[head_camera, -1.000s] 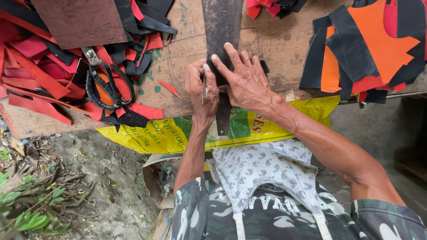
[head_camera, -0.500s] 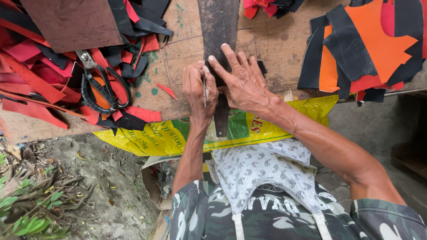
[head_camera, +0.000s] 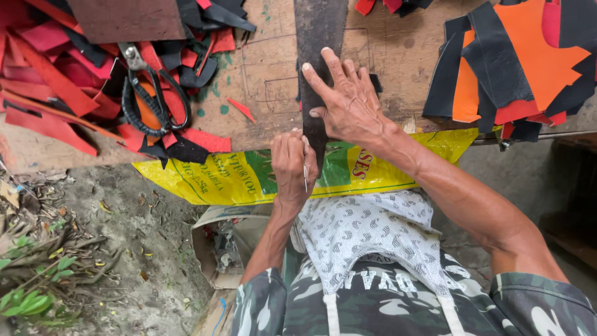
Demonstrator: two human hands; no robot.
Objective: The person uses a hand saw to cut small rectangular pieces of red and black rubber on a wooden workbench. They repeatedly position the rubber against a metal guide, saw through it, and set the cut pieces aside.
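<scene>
Pressing right hand [head_camera: 351,106] flat on dark strip [head_camera: 318,31].

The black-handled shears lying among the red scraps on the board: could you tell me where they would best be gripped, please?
Grip the shears by the two black handle loops, coming from the near edge of the wooden board. The loops lie open toward the person, while the pivot and blades point away, partly under red scraps.

Far side: you look down on a worn, marked plywood worktop [head_camera: 267,74] | near edge: a yellow-and-green woven plastic sack [head_camera: 236,177] hangs over it | near left: bare grey dirt floor [head_camera: 124,249] with dry leaves and small green plants [head_camera: 31,298] | right: shadowed grey ground [head_camera: 547,186] | light: soft, even daylight.
</scene>
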